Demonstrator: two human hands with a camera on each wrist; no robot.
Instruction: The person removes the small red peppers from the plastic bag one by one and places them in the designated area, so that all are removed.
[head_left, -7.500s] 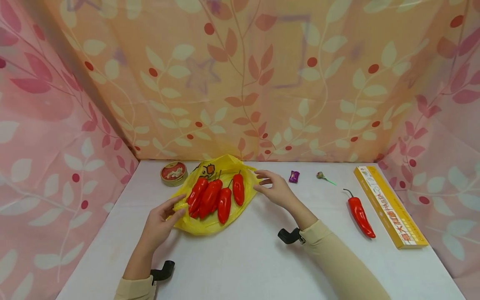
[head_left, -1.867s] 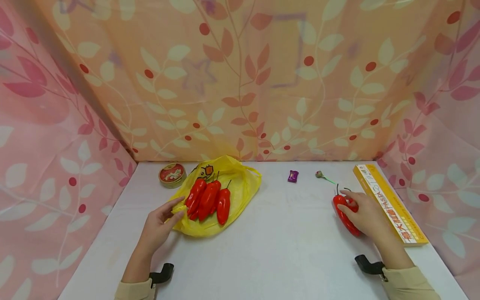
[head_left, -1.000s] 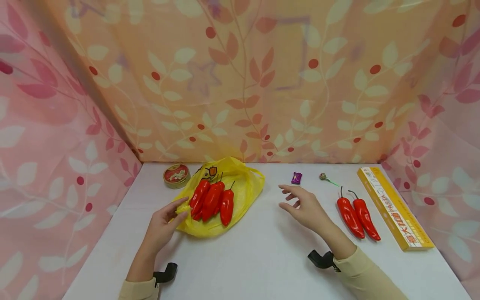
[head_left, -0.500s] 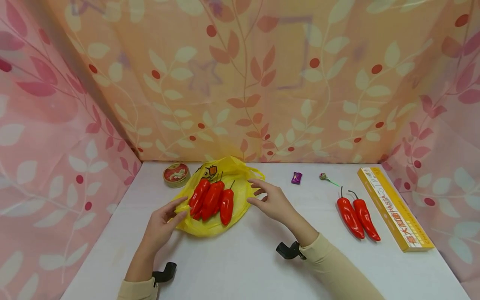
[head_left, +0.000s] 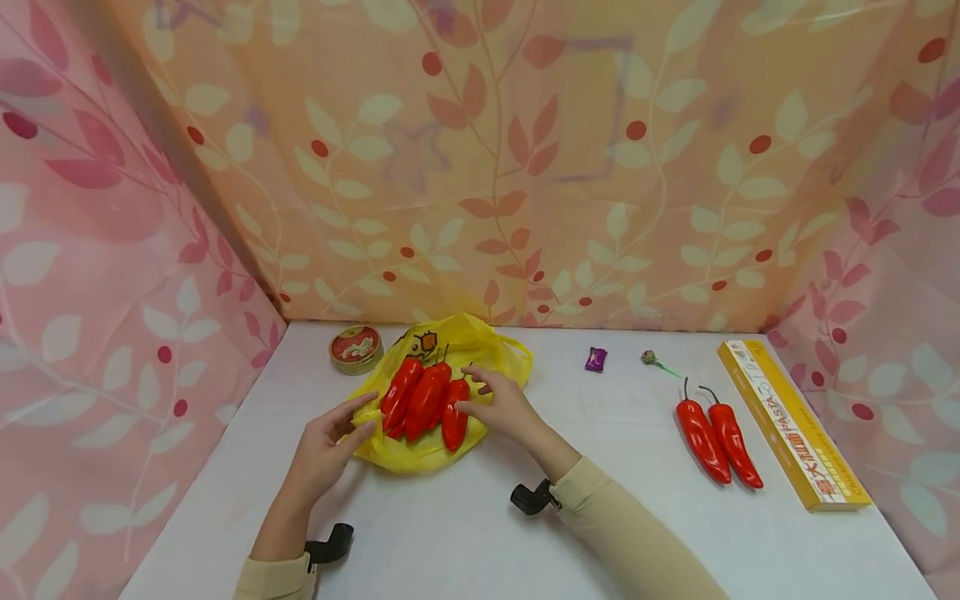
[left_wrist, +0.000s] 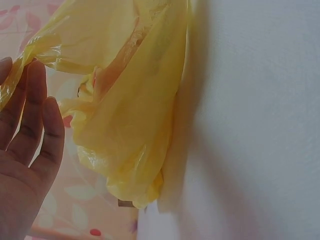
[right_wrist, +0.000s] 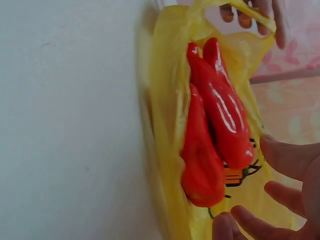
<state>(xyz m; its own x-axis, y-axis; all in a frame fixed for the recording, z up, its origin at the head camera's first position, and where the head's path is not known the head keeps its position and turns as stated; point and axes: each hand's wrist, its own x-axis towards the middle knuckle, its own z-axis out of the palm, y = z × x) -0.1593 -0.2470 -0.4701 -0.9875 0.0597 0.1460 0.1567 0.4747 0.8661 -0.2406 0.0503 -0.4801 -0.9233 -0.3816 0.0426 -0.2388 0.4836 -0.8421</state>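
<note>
Our left hand (head_left: 327,450) pinches the near edge of the yellow bag (head_left: 495,367) on the white table (head_left: 480,517), while our right hand (head_left: 501,404), fingers loosely spread and gripping nothing yet, reaches the nearest of the red peppers (head_left: 424,400) lying on it. Two more peppers (head_left: 717,432) lie well apart by the box (head_left: 791,423). We judge the glossy pepper could slip or drag the thin bag along if the left pinch slackens.

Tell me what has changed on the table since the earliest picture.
One glossy red pepper has left the crumpled yellow plastic bag and now lies beside the other loose pepper by the long yellow pasta box. The right hand carried it there, let go, and has come back to the peppers in the bag. The left hand still pinches the bag's near edge; the round tin has not moved.
</note>
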